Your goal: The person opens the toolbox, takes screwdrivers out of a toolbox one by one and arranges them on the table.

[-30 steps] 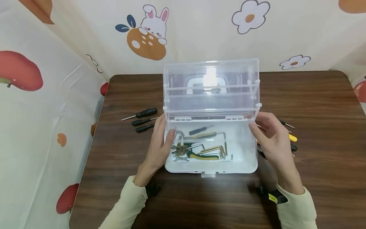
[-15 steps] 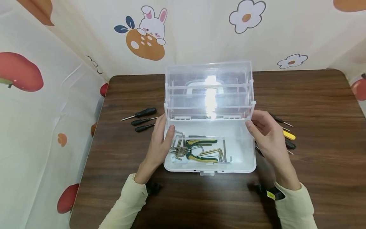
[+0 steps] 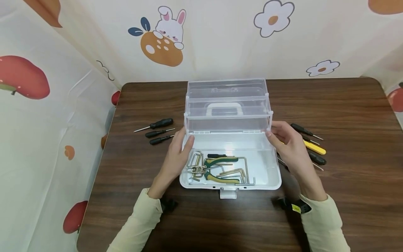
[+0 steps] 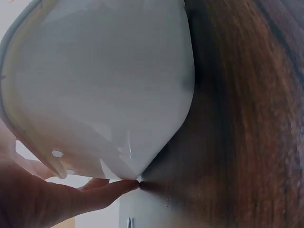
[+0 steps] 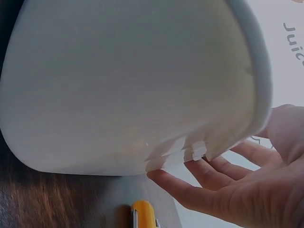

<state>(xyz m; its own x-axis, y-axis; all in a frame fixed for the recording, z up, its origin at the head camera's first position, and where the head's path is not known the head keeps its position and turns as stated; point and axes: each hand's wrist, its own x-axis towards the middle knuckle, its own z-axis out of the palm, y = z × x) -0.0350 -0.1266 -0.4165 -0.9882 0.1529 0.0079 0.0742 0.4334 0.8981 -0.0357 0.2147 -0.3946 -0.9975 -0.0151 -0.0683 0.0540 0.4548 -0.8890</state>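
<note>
A white toolbox (image 3: pixel 267 164) with a clear lid (image 3: pixel 228 106) stands raised at its back. Pliers (image 3: pixel 221 179) with green and yellow handles lie inside, among several hex keys (image 3: pixel 233 171) and a small black screwdriver (image 3: pixel 216 155). My left hand (image 3: pixel 173 159) grips the box's left rear corner, thumb along the side and fingers behind the back wall. On the opposite corner, my right hand (image 3: pixel 291 150) holds on the same way; the right wrist view shows its fingertips (image 5: pixel 154 175) against the back of the white wall (image 5: pixel 118 85).
Several black-handled screwdrivers (image 3: pixel 162 123) lie left of the box. To its right are a yellow-handled tool (image 3: pixel 315 147) and more black-handled screwdrivers (image 3: pixel 316 158). Behind the brown wooden table (image 3: pixel 346 112) hangs a patterned cloth (image 3: pixel 220 38).
The lid and upper part of the toolbox have gone down and away, looking smaller. Tools inside have shifted slightly, and the right hand has come a little left with the box.
</note>
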